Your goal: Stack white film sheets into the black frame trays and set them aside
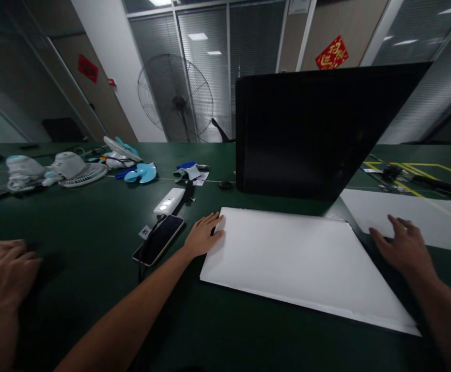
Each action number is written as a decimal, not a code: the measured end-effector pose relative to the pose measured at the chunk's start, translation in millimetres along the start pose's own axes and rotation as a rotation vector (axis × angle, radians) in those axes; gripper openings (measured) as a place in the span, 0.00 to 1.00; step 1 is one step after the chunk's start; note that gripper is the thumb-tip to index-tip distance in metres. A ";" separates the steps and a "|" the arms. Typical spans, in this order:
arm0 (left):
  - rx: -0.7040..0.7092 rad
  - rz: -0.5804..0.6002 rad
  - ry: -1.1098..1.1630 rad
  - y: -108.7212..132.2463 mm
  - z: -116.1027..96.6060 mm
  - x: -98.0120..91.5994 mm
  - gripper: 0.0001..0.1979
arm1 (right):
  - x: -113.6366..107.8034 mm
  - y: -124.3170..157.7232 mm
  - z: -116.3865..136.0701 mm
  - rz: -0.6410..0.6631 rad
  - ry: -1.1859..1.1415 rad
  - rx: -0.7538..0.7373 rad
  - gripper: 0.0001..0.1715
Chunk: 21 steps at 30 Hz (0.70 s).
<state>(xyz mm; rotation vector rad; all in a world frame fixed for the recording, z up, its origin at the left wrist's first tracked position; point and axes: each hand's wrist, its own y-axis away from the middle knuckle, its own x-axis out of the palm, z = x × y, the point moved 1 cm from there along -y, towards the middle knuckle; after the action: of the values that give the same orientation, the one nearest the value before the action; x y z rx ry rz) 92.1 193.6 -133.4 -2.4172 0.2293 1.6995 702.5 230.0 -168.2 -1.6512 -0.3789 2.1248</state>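
Note:
A flat white rectangular panel (295, 258) lies on the dark green table in front of me. My left hand (205, 236) rests at its upper left corner, fingers stretched out and thumb apart, touching the panel's edge. To the right of the panel, my right hand (403, 245) is open with fingers spread, over or on a white sheet (442, 219); I cannot tell whether it touches. Behind the panel a large black rectangular panel (306, 134) stands tilted. A phone (159, 240) with a black cable lies left of my left hand.
A white device (170, 201) lies beyond the phone. White fan parts (70, 166) and a light blue fan blade (142, 173) lie at the back left. Another person's hands (6, 274) rest at the left edge. Dark parts (393, 173) lie at the back right.

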 end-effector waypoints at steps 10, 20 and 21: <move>0.021 -0.001 -0.041 1.2 1.0 4.2 0.31 | 37.6 -13.3 -36.4 0.073 0.144 0.088 0.50; 0.067 -0.048 -0.142 4.7 -3.0 13.2 0.30 | 4.8 -7.2 -1.0 0.105 0.133 0.136 0.27; 0.069 -0.048 -0.140 4.7 -3.3 13.1 0.31 | -0.3 -4.8 3.3 0.071 0.118 0.148 0.28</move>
<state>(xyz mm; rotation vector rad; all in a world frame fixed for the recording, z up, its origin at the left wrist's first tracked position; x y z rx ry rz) 98.5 187.9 -145.0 -2.2262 0.2045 1.7988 700.1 234.2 -165.0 -1.7169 -0.1253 2.0393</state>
